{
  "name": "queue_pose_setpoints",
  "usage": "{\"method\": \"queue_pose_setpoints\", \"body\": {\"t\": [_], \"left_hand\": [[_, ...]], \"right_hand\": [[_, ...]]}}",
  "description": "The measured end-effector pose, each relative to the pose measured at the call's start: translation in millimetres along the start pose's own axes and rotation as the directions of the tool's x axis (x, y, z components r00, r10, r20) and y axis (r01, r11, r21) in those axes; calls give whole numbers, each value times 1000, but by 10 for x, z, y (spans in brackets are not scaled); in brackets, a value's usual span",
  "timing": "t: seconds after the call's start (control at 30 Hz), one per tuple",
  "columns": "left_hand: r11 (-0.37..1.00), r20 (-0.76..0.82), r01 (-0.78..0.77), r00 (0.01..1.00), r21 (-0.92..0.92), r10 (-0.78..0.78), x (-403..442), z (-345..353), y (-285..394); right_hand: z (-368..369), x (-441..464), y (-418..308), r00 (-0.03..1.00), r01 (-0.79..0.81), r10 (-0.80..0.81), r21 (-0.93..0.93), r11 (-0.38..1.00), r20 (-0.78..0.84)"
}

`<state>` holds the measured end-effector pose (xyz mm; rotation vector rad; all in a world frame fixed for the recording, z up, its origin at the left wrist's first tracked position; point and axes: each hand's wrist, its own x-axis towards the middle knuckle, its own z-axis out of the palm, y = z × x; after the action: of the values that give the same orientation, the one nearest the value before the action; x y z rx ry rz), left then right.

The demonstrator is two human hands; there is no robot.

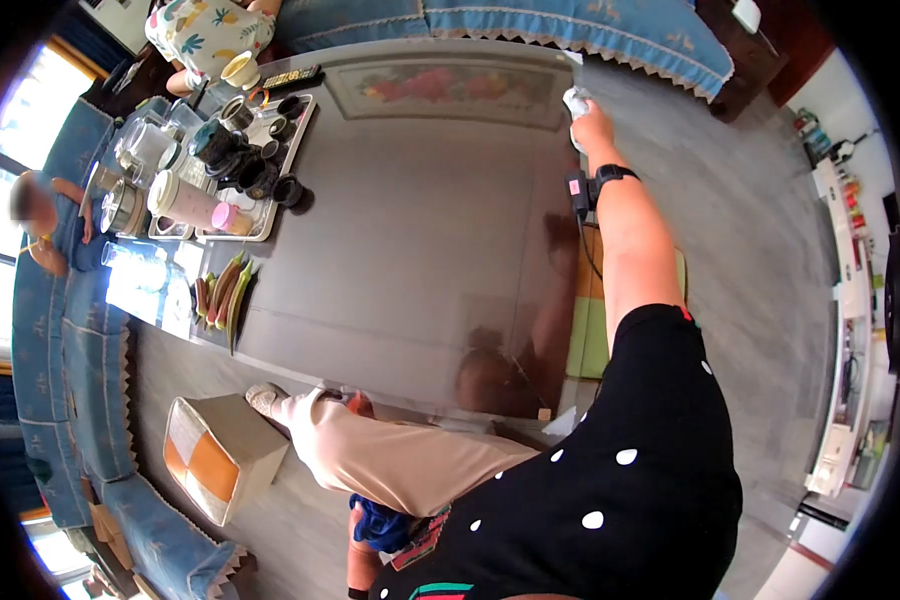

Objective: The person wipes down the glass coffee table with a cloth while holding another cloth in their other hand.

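My right hand (592,124) is closed around a crumpled white cloth (575,103) at the edge of the dark glossy table (410,220). A black watch sits on that wrist. My left hand (363,562), partly hidden, is low in the view beside my shirt, with its fingers around a bunched dark blue cloth (380,524). A small black device (578,192) with a cable lies at the table's edge near my right wrist.
Trays with jars, dark cups and a pink-lidded container (232,219) stand on the table's left. Long green and brown pods (228,300) lie nearby. A cube stool (220,455) is on the floor. Two people are beyond the table, near blue sofas (570,30).
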<state>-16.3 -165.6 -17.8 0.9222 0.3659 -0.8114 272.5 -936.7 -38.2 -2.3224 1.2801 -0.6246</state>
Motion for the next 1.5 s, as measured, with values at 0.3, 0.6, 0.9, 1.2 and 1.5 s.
{"method": "queue_pose_setpoints", "body": {"t": [0.3,0.6,0.9,1.2,1.5], "left_hand": [[995,162,-27,986,-99,43,126,-431,-143],[984,234,62,972,-166,-22,157,-566,-195],[972,215,88,976,-219,-40,106,-383,-191],[996,147,-15,989,-84,27,-17,-261,-196],[995,166,-23,985,-101,40,-18,-409,-226]], "right_hand": [[-511,-1207,387,918,-337,131,561,756,374],[-1214,-3101,652,796,-489,58,585,647,602],[-1559,-4052,796,751,-488,-23,579,654,659],[-2187,-3915,559,898,41,-191,358,933,396],[-1358,-3357,75,605,769,-766,90,633,216]]}}
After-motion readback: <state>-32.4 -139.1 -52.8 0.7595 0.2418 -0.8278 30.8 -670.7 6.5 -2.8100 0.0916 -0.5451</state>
